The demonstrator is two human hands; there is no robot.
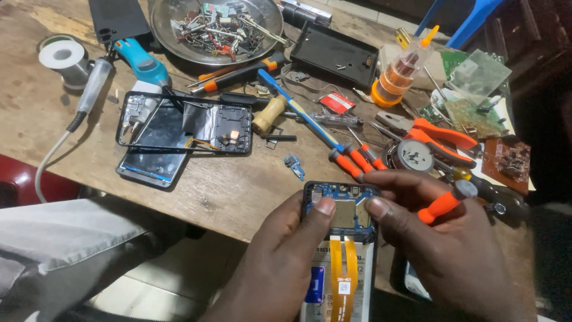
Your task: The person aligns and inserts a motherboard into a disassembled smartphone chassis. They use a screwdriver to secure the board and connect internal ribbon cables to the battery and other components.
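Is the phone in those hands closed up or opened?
Opened: the phone shows its bare circuit board, battery and orange ribbon cables; no back cover.

metal bowl of scrap parts sitting at table top, dismantled phone frame lying left, orange pliers lying right, solder spool sitting far left.

Soft, even light falls on my tabletop (brightest toward the upper left); glare glints off the metal bowl, shadows stay faint, the right edge goes dark, focus slightly soft.

Opened phone lower end cut off by frame edge.
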